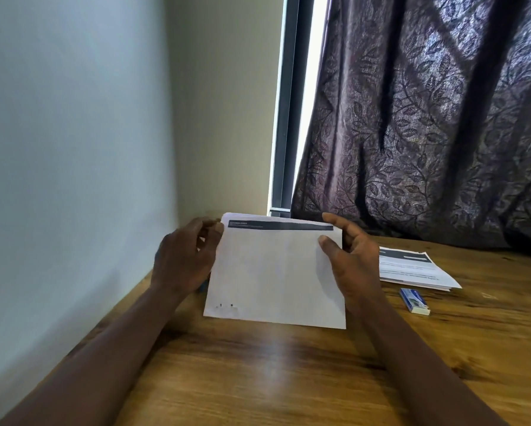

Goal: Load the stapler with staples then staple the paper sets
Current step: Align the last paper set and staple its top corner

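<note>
Wooden table (289,379) — patterned dark curtain (427,118), window frame (284,118), pale wall (73,149).

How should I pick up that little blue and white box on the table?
Pinch the staple box across its two long sides, coming from above. It lies flat on the table, long and narrow, with open space around it, apart from the paper stack.

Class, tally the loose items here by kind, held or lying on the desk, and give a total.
Paper sets: 2, one held upright by both hands, one lying flat on the desk
Staple boxes: 1
Total: 3
</note>
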The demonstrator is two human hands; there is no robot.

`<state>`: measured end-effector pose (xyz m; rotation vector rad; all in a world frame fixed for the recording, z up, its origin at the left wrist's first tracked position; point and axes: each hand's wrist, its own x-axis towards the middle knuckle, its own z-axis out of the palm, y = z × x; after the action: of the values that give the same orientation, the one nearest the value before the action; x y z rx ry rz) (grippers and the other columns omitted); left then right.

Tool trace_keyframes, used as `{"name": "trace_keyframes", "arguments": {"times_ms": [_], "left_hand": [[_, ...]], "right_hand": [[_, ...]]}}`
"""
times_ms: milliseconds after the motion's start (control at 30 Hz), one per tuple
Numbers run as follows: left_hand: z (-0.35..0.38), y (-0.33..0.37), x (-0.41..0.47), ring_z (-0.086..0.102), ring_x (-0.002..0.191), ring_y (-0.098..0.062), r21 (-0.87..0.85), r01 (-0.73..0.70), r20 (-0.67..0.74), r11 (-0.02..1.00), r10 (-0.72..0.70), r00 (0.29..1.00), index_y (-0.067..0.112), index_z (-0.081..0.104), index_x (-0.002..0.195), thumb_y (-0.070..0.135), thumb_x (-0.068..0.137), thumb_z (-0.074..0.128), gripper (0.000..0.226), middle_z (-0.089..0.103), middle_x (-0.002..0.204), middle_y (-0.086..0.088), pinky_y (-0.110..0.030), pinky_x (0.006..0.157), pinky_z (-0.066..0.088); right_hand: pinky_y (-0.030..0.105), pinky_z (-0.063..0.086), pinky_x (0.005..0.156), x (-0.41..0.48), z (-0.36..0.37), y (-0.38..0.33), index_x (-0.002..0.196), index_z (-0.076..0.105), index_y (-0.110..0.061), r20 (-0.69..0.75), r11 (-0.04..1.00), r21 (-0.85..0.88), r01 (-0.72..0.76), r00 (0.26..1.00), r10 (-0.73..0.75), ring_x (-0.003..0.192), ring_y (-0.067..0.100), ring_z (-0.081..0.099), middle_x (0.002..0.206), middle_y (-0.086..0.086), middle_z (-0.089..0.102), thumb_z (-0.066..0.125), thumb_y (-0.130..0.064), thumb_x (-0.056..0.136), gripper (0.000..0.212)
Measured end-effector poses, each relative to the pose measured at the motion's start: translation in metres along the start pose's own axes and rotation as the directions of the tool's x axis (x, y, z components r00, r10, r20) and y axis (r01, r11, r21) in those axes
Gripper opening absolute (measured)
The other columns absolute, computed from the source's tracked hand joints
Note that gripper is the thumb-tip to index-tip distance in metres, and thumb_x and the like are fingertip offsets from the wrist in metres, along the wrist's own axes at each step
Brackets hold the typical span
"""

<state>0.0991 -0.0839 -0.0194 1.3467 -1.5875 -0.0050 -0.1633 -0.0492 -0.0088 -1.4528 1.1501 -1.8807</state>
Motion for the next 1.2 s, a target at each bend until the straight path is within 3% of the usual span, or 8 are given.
{"name": "trace_keyframes", "arguments": {"times_ms": [133,267,433,633,867,1000,1100,1200], "left_hand": [[0.002,0.002,-0.001,0.065,0.084,-0.006,-0.169,-0.057,0.047,0.984,0.066,0.997,0.026,0.057,0.137,0.029,0.089,0.077,0.052,0.067,0.108,0.017,-0.025,0.084,0.052],[-0.003,-0.003,0.004,0.066,0.08,-0.013,-0.287,-0.072,0.079,0.955,0.098,0.992,0.031,0.068,0.124,0.022,0.079,0.087,0.049,0.076,0.104,0.01,-0.031,0.078,0.059],[-0.008,-0.006,0.004,0.061,0.072,-0.016,-0.31,-0.087,0.105,0.947,0.125,0.987,0.04,0.076,0.102,0.028,0.081,0.084,0.025,0.076,0.094,0.013,-0.038,0.069,0.06],[-0.015,0.0,0.004,0.059,0.067,-0.011,-0.001,-0.212,-0.103,0.977,0.211,0.972,0.037,0.075,0.094,0.04,0.084,0.081,0.013,0.064,0.083,0.012,-0.033,0.064,0.054],[-0.013,0.005,0.0,0.072,0.067,-0.01,-0.111,-0.228,-0.213,0.967,0.201,0.956,0.024,0.072,0.096,0.03,0.091,0.075,0.008,0.071,0.101,0.006,-0.028,0.065,0.057],[-0.013,0.018,-0.004,0.072,0.08,-0.008,-0.223,-0.246,-0.304,0.943,0.172,0.937,0.014,0.069,0.094,0.016,0.09,0.076,0.008,0.075,0.091,0.003,-0.01,0.075,0.054],[-0.014,0.019,-0.005,0.073,0.085,-0.009,-0.324,-0.3,-0.253,0.897,0.223,0.941,0.013,0.07,0.093,0.013,0.085,0.076,0.01,0.075,0.093,0.004,-0.026,0.083,0.06],[-0.012,0.015,-0.006,0.072,0.087,-0.01,-0.323,-0.359,-0.175,0.876,0.318,0.932,0.014,0.069,0.09,0.016,0.08,0.075,0.011,0.074,0.093,0.005,-0.027,0.081,0.061]], "right_hand": [[0.017,0.056,0.079,0.0,0.002,-0.005,0.121,0.066,-0.022,0.096,0.998,0.063,0.017,0.995,-0.023,0.096,0.002,0.071,0.103,-0.013,0.076,0.066,0.008,0.09,0.044],[0.021,0.057,0.084,0.002,-0.003,-0.005,0.121,0.065,-0.026,0.103,0.996,-0.041,0.074,0.992,-0.07,0.098,0.002,0.071,0.107,-0.015,0.074,0.069,0.004,0.09,0.044],[0.022,0.056,0.078,0.005,-0.008,-0.001,0.11,0.076,-0.024,0.098,0.996,-0.086,-0.015,0.995,0.023,0.093,0.009,0.07,0.103,-0.002,0.075,0.071,-0.003,0.09,0.028],[0.016,0.05,0.063,0.004,-0.006,0.002,0.106,0.073,-0.026,0.035,0.936,-0.341,0.087,0.996,-0.079,0.075,0.01,0.057,0.088,0.001,0.068,0.074,-0.015,0.09,0.019],[0.041,0.056,0.078,0.001,-0.002,-0.008,0.123,0.06,-0.031,-0.094,0.755,-0.654,0.044,0.986,-0.139,0.086,0.013,0.061,0.091,-0.009,0.061,0.064,-0.048,0.093,0.035],[0.026,0.051,0.051,0.001,-0.002,-0.022,0.122,0.059,-0.021,-0.003,0.94,-0.159,-0.303,0.952,0.306,0.063,0.017,0.068,0.085,0.01,0.077,0.041,-0.064,0.098,0.052],[0.031,0.052,0.057,0.003,-0.009,-0.024,0.126,0.06,-0.021,0.261,0.796,0.185,-0.576,0.81,0.525,0.09,0.037,0.074,0.106,0.019,0.077,0.031,-0.076,0.093,0.07],[0.031,0.055,0.059,0.007,-0.013,-0.015,0.125,0.063,-0.014,0.294,0.758,0.268,-0.595,0.8,0.524,0.099,0.037,0.072,0.115,0.015,0.074,0.056,-0.063,0.09,0.061]]}}
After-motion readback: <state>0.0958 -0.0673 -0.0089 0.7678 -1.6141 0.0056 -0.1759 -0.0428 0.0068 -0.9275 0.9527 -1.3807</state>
